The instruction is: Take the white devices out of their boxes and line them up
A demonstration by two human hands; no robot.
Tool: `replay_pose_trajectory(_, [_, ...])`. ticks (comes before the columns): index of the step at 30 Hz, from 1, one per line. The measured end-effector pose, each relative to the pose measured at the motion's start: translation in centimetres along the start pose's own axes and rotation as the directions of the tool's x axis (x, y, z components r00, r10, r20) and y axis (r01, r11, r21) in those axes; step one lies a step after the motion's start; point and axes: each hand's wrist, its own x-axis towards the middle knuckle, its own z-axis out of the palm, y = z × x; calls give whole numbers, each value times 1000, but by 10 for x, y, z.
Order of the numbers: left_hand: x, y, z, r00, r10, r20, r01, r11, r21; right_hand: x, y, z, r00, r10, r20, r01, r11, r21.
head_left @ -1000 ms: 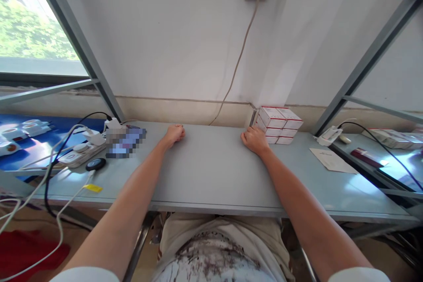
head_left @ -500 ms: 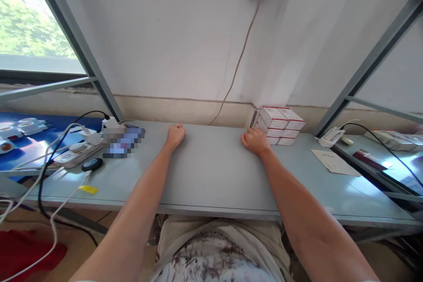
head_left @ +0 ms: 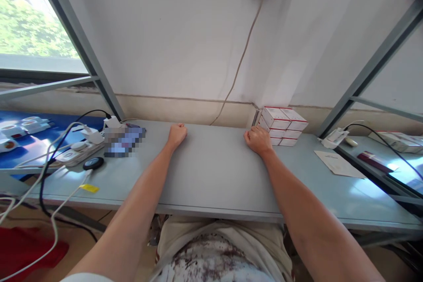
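My left hand [head_left: 177, 135] rests as a fist on the grey table [head_left: 218, 176], left of the middle and close to its back edge. Nothing shows between its fingers. On the right, my right hand [head_left: 257, 139] is also closed in a fist on the tabletop, with nothing visible in it. Just behind and beside this hand stands a stack of white boxes with red edges [head_left: 284, 124], its lower left part partly hidden by the hand.
A power strip [head_left: 77, 152], a black round device [head_left: 93, 163], a blurred phone-like item [head_left: 124, 142] and cables lie at the left. A paper sheet [head_left: 339, 164] and a white adapter [head_left: 333, 137] are at the right. Metal posts flank the table.
The view has shifted slightly. My right hand has moved a little to the right; my left hand stays nearly where it was. Both remain fists.
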Motion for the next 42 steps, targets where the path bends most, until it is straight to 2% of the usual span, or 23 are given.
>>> replay_pose_trajectory(8, [3, 3, 0, 1000, 23, -21, -23, 1000, -15, 0, 0, 0, 1000, 5, -7, -5, 1000, 23])
replay_pose_trajectory(16, [4, 4, 1, 1000, -3, -5, 3, 1000, -10, 1, -2, -2, 998, -6, 56, 6, 1000, -17])
replay_pose_trajectory(28, [5, 3, 1, 1000, -29, 6, 29, 998, -63, 2, -4, -6, 998, 38, 53, -38, 999, -3])
replay_pose_trajectory(35, [3, 4, 0, 1000, -21, 20, 23, 994, -104, 2, -5, -10, 995, 40, 92, -42, 999, 19])
replay_pose_trajectory(42, [0, 7, -3, 998, -20, 57, 30, 986, -166, 7, -11, -13, 972, 127, 196, -139, 989, 46])
